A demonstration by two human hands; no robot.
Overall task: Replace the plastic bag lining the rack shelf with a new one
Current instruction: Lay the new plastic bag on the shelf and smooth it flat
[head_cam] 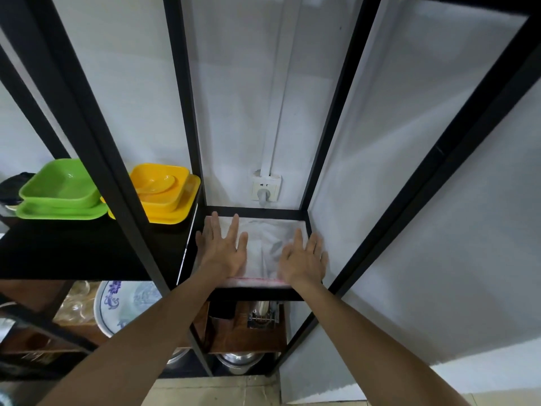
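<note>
White plastic bag (263, 244) lies spread flat on the rack shelf (257, 293), filling the small square bay of the black metal rack (181, 112) from its back rail to its front edge, where a thin red line marks the bag's near end. Both hands are on top of it. The left hand (222, 250) rests palm-down on the bag's left part, fingers (215, 224) splayed and straight, reaching toward the back-left corner. The right hand (304, 262) rests palm-down on the right part, its fingers likewise open and flat, gripping nothing. Between the 2 hands a few creases run front to back down the middle of the sheet.

Judging from how it lies, this looks like the fresh liner being pressed and smoothed into place, so the task seems close to done, though I cannot tell for certain whether this is the new bag or the old one. The bag sits directly under both palms, so the next stroke would turn on sweeping outward from the creased centre: left hand toward the left rail, right hand toward the right rail. Neither hand is clearly nearer; the creases lie midway. On the neighbouring shelf to the left stand a green dish set (61, 191) and a yellow dish set (161, 191), well apart from the hands.
</note>
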